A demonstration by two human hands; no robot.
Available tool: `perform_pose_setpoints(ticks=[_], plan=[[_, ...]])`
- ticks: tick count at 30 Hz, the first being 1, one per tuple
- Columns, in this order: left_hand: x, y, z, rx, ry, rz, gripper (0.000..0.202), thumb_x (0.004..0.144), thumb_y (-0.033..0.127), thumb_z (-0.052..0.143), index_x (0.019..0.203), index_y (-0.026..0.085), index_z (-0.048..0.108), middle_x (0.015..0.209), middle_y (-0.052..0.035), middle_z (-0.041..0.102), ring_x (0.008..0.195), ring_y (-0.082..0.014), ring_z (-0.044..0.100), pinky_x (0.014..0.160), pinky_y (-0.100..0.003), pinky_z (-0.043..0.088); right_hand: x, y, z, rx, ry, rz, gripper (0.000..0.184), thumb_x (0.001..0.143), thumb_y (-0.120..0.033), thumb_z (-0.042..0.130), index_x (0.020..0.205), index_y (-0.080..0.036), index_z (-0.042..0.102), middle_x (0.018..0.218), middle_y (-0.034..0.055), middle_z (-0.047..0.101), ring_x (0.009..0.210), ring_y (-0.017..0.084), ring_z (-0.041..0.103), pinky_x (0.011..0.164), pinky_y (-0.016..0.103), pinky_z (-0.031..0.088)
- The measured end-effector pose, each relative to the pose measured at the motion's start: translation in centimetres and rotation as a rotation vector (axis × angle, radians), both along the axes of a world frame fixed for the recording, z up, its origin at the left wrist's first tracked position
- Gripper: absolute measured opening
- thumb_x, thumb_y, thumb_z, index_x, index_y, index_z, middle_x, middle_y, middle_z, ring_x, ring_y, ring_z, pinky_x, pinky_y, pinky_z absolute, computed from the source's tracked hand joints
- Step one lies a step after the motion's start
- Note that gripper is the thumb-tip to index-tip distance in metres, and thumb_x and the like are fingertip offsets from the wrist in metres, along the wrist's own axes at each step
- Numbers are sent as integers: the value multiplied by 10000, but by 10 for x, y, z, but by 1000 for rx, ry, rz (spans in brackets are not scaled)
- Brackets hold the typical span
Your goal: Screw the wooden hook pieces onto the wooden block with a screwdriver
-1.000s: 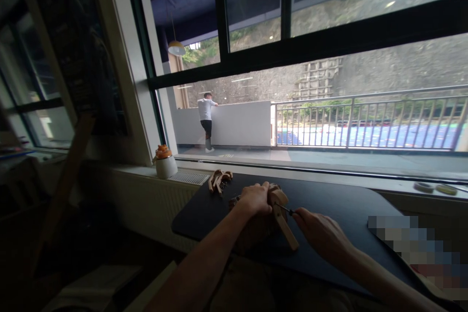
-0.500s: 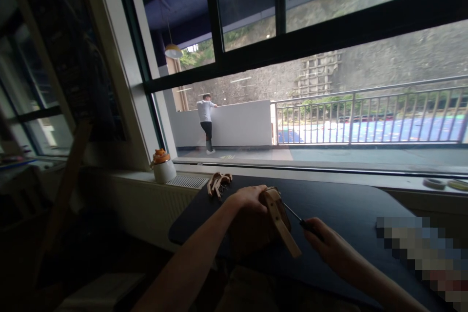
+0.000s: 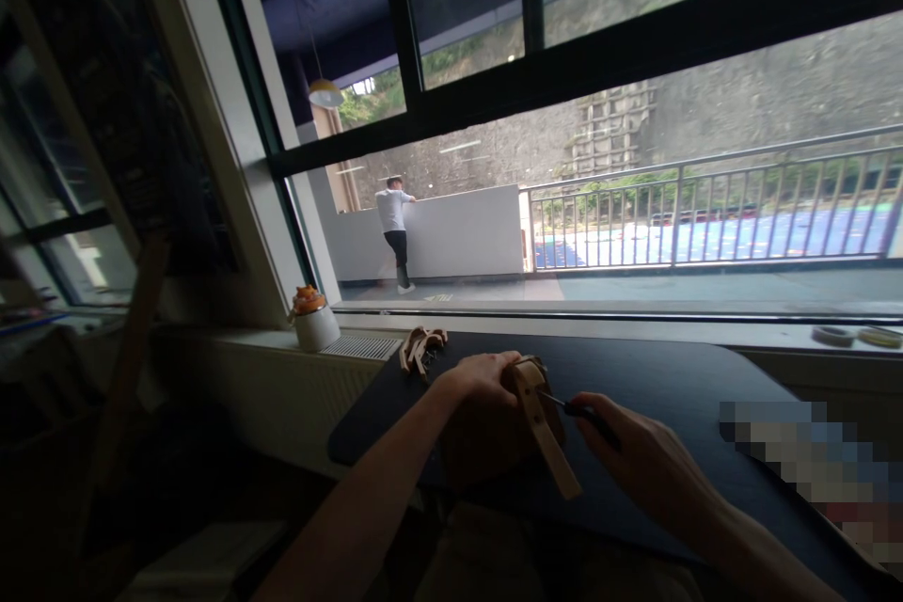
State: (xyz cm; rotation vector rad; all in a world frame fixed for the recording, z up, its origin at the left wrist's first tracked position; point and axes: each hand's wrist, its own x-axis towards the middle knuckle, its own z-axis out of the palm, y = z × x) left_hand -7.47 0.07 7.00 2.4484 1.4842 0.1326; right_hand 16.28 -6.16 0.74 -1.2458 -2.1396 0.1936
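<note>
My left hand [image 3: 485, 378] is closed over the upper edge of a dark brown, boxy object [image 3: 480, 447], steadying it on the near side of the table. A pale wooden strip [image 3: 550, 456] with dark holes runs down the object's right end and sticks out past its lower edge. In my right hand [image 3: 625, 442] is a screwdriver [image 3: 587, 416] with a black handle. Its thin shaft points left and its tip meets the strip near the holes. The fingers of my left hand partly hide the object's top, and its lower part lies in deep shadow.
The dark table [image 3: 649, 395] stands against a window sill. Curved wooden pieces [image 3: 418, 348] and small screws [image 3: 430, 357] lie at its far left. A white jar [image 3: 315, 324] with an orange top and tape rolls [image 3: 832, 336] sit along the sill. Outside, a person [image 3: 393, 230] leans on a wall.
My right hand and the screwdriver have moved slightly up and left, closer to the strip. My left hand and the brown object have hardly shifted. The view has tilted a little.
</note>
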Motion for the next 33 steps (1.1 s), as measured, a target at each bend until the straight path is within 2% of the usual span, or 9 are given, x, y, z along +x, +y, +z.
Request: perform_pose_setpoints(ticks=[7,15,28,33], plan=[[-2,-2,0,10,-20,-39,714,652,462,708,1299,315,444,1218,-22,604,1095,-286,577,890,-329,448,-6,0,1,86,-4,37,266,912,-380,408,1091,-269,571,992,32,701,797,203,673,648,303,443],[-3,3,-5,20,-29,-46,742,647,415,715,1321,301,427,1225,-24,602,1098,-281,575,916,-330,438,-6,-1,-3,117,-36,63,248,925,-336,388,1077,-266,571,1030,19,690,843,193,669,673,309,446],[-1,0,-3,33,4,-24,744,642,444,706,1320,315,429,1211,-21,610,1092,-295,582,889,-335,454,-11,-2,1,202,-128,42,236,935,-324,387,1064,-247,568,947,16,694,756,175,667,600,287,414],[-2,0,-4,45,11,-26,746,645,457,693,1323,302,424,1220,-27,606,1096,-297,579,887,-332,455,-13,-3,7,284,-240,94,244,941,-243,374,1046,-231,594,832,24,651,671,157,612,575,282,355]])
